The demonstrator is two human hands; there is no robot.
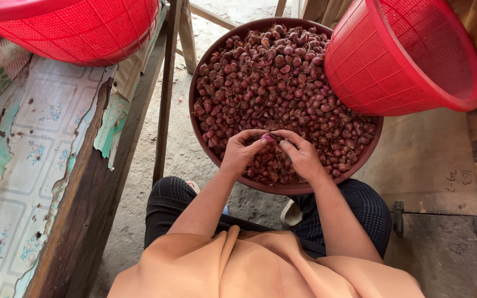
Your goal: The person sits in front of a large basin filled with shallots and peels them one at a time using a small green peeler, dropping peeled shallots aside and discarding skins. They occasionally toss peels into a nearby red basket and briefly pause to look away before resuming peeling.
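Observation:
A wide brown basin (195, 132) on the ground in front of me is heaped with several small purple-red shallots (282, 77). My left hand (241, 150) and my right hand (300, 154) meet over the near side of the heap. Together their fingertips pinch one shallot (268, 138), its pink flesh showing between them. Both wrists rest above the basin's near rim, between my knees in dark checked trousers.
A red mesh basket (404, 55) leans tilted on the basin's right rim. Another red basket (78, 30) sits on a worn patterned bench top (34, 165) at left. A wooden post (167, 94) stands left of the basin. Wooden boards lie at right.

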